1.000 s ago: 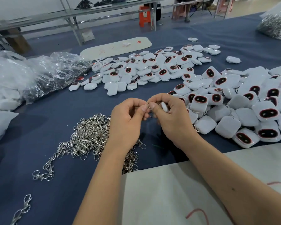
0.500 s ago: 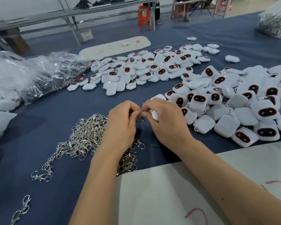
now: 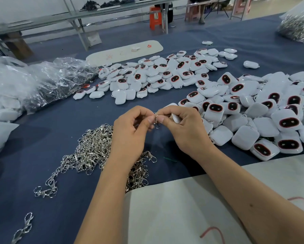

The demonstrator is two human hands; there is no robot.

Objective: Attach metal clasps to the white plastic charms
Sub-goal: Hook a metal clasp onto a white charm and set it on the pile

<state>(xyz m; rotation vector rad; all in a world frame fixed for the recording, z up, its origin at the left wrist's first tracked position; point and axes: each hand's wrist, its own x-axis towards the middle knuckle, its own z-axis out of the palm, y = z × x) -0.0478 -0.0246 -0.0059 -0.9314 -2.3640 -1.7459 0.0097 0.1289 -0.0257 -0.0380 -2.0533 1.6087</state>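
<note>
Left hand [image 3: 130,136] and right hand [image 3: 186,127] still pinch the clasp [image 3: 157,118], charm [image 3: 175,118] unmoved

Both forearms reaching forward over the clasp pile [image 3: 95,152], left hand [image 3: 130,134] and right hand [image 3: 186,131] fingertips meeting just beyond it, fingers curled, pinching a clasp [image 3: 156,118], right hand also holding a white charm [image 3: 175,118]
</note>
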